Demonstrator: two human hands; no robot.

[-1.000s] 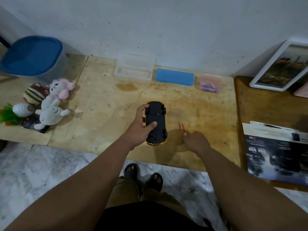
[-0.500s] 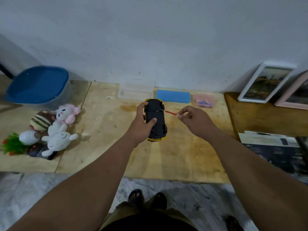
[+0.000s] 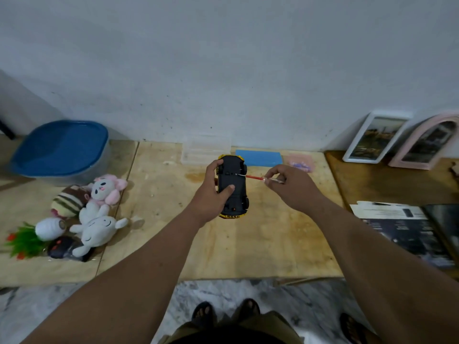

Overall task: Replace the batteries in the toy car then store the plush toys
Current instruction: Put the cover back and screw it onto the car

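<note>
Left hand [image 3: 213,192] grips toy car [image 3: 232,186] belly-up above wooden table [image 3: 260,244], mid-scene. Right hand [image 3: 290,187] pinches red screwdriver [image 3: 255,177], tip touching underside near far end (battery cover appears on, screw too small to tell). Judgement: task at opening step; batteries not yet swapped. 4 or so plush toys [image 3: 94,209] lie unstored at left, near blue-lidded bin [image 3: 62,150].

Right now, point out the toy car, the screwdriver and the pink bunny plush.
toy car [image 3: 234,187]: head view, black underside.
screwdriver [image 3: 253,177]: head view, red shaft near the handle.
pink bunny plush [image 3: 103,188]: head view, white face.
</note>
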